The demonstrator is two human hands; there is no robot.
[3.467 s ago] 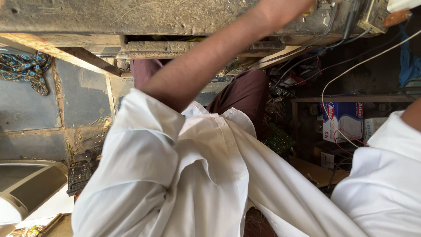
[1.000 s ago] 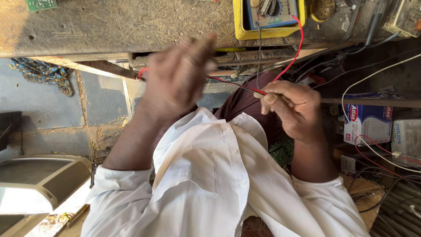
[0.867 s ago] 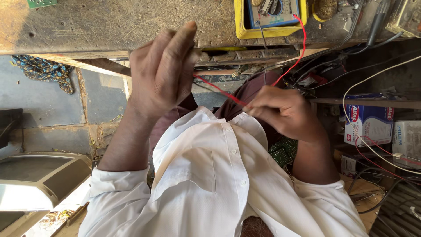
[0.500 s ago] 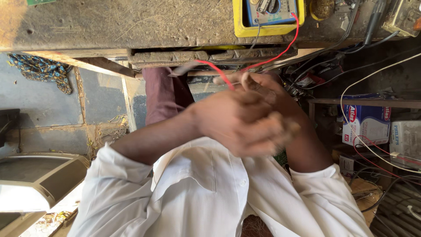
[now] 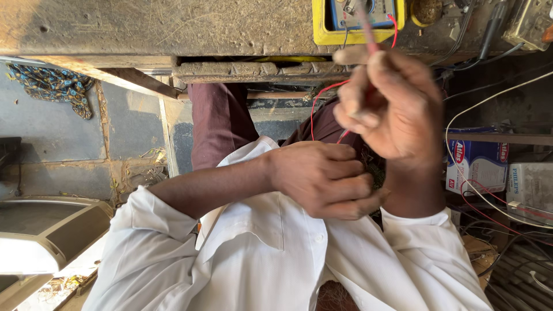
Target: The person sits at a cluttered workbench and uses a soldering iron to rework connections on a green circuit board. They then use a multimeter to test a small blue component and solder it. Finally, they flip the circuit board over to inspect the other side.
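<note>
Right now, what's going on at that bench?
A person in a white shirt sits at a worn workbench. The right hand is raised, blurred, pinching a thin red probe lead whose red wire loops down toward the lap. The left hand is curled in a closed grip at the chest; what it holds is hidden. A yellow meter lies on the bench.

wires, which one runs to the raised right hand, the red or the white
The red wire: it loops from the yellow meter to the right hand. The white wire runs apart at the right.
</note>
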